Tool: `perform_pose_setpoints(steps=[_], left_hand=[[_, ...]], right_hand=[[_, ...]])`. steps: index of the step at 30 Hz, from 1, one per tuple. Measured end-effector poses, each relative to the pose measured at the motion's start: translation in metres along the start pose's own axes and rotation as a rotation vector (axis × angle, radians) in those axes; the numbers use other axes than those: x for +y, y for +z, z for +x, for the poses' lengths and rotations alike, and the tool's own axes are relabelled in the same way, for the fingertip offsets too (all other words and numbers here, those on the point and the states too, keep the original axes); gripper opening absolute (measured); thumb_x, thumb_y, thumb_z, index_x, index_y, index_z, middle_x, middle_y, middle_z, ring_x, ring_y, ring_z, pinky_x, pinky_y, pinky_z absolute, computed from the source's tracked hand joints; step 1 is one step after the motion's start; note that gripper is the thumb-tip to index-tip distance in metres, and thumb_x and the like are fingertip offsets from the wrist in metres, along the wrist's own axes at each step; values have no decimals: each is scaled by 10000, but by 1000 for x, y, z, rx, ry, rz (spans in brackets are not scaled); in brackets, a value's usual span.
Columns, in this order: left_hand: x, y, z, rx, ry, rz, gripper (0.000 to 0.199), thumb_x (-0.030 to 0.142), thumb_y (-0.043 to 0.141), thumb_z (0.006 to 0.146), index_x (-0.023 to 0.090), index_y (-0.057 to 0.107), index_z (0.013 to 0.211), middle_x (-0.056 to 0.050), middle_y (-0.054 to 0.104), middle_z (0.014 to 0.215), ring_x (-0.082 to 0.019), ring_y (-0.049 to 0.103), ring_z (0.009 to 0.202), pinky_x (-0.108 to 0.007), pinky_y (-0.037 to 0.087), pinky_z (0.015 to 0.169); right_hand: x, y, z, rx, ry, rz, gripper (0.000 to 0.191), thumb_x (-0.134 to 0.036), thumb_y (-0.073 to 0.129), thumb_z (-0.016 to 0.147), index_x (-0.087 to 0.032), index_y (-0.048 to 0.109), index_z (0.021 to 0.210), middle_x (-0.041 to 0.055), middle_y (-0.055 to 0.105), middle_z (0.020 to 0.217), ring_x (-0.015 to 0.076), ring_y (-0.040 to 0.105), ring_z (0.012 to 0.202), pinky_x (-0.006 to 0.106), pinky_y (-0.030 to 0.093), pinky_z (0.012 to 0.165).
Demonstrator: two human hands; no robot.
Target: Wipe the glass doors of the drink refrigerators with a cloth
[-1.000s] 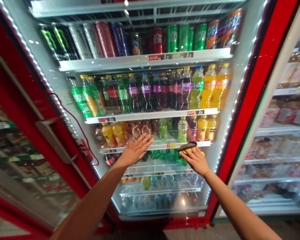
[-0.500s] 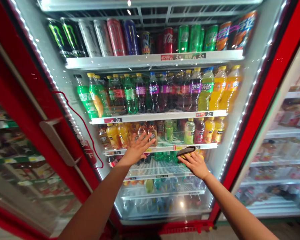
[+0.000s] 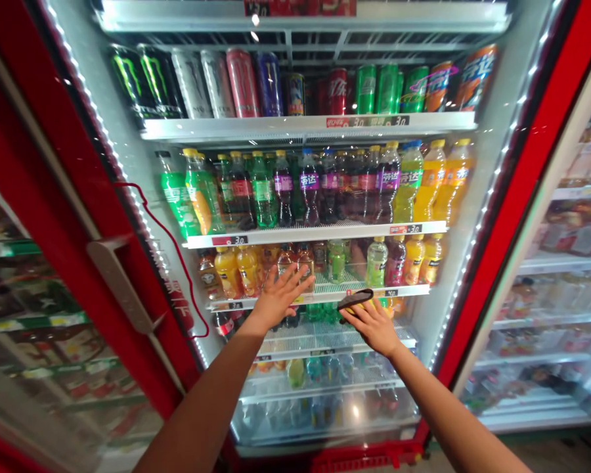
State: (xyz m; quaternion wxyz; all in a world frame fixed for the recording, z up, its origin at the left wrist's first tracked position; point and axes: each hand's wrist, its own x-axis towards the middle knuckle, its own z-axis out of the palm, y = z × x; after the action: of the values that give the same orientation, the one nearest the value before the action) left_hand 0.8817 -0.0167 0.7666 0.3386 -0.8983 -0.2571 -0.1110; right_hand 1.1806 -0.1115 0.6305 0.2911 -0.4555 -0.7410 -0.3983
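My left hand [image 3: 280, 299] is spread with its fingers apart, apparently flat against the glass door [image 3: 325, 410] of a drinks fridge. Under my right hand [image 3: 377, 327] is a folded dark grey cloth [image 3: 355, 299] with some yellow showing at its lower edge. The fingers lie over the cloth and press it towards the glass. Behind the left fingers stand brown-labelled bottles [image 3: 305, 257]; a pale green bottle [image 3: 377, 258] is just above the cloth, on the shelf inside. Both forearms reach in from the bottom of the view.
The red door frame [image 3: 515, 217] runs along the right side. A long grey handle [image 3: 121, 286] is at the left, beside a red drawn line [image 3: 175, 240] on the glass. Cans [image 3: 245, 84] and soda bottles [image 3: 309, 190] fill upper shelves. Another lit display [image 3: 551, 263] stands right.
My right hand has slid slightly left with the cloth. The left hand stays spread at nearly the same spot on the fridge, while the whole view has shifted a little.
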Motion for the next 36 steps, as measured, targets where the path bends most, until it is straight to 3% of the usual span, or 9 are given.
perform_pose_setpoints(steps=[7, 10, 15, 18, 22, 25, 29, 32, 36], left_hand=[[-3, 11, -3, 49, 18, -14, 1103, 415, 832, 748, 322, 146, 1607, -36, 178, 1679, -240, -132, 1546, -551, -235, 1193], [-1, 9, 0, 53, 19, -24, 1157, 403, 854, 723, 315, 117, 1610, -39, 174, 1680, -240, -143, 1545, -574, -202, 1202], [-5, -4, -11, 58, 61, -28, 1194, 409, 863, 702, 285, 102, 1613, -55, 132, 1689, -247, -120, 1554, -569, -103, 1241], [-18, -9, -33, 68, 82, -31, 1152, 378, 848, 723, 282, 120, 1611, -53, 125, 1693, -241, -96, 1560, -528, -105, 1252], [-35, -8, -63, 74, 20, -31, 1091, 365, 816, 761, 279, 139, 1611, -71, 163, 1686, -253, -57, 1565, -536, -99, 1251], [-45, -8, -76, 51, -12, -37, 1087, 378, 818, 757, 302, 148, 1610, -73, 181, 1682, -270, 4, 1568, -539, -77, 1254], [-60, -10, -86, 44, -46, -44, 1102, 413, 827, 742, 322, 151, 1607, -71, 186, 1681, -278, 36, 1567, -546, -89, 1250], [-71, -10, -91, 40, -108, -31, 1145, 371, 857, 705, 360, 145, 1602, -61, 169, 1685, -302, -8, 1564, -598, -101, 1232], [-78, -2, -95, 10, -137, -35, 1141, 322, 867, 689, 385, 174, 1593, -57, 178, 1682, -312, -51, 1557, -628, -121, 1211]], right_hand=[[25, -13, 65, 155, 448, -86, 613, -258, 631, 839, -214, 548, 1445, 166, 472, 1446, 432, 295, 1412, 658, 319, 1129], [-10, -2, 79, 102, 358, -58, 577, -236, 616, 860, -282, 563, 1433, 127, 511, 1428, 396, 322, 1408, 620, 322, 1146], [-24, -4, 25, -109, 44, 12, 550, -145, 539, 905, -333, 565, 1421, 50, 590, 1393, 283, 415, 1350, 531, 310, 1183], [-3, -16, 24, -65, 168, -10, 567, -143, 525, 902, -300, 539, 1447, 81, 571, 1399, 309, 397, 1359, 563, 329, 1161], [-9, -15, 80, 64, 451, -45, 621, -221, 563, 894, -288, 469, 1503, 124, 471, 1484, 392, 327, 1398, 650, 316, 1131], [-43, -2, 97, 1, 381, -17, 643, -187, 574, 878, -326, 474, 1497, 98, 484, 1495, 380, 321, 1415, 660, 254, 1163], [-68, 4, 52, -166, 80, 43, 632, -154, 556, 903, -383, 466, 1485, 41, 593, 1419, 292, 439, 1356, 678, 157, 1197], [-52, -1, 28, -122, 155, 1, 579, -167, 567, 910, -363, 517, 1453, 45, 633, 1365, 300, 463, 1330, 673, 147, 1200], [-40, 1, 70, 17, 333, -34, 567, -196, 573, 908, -309, 525, 1461, 111, 530, 1460, 368, 328, 1425, 645, 256, 1170]])
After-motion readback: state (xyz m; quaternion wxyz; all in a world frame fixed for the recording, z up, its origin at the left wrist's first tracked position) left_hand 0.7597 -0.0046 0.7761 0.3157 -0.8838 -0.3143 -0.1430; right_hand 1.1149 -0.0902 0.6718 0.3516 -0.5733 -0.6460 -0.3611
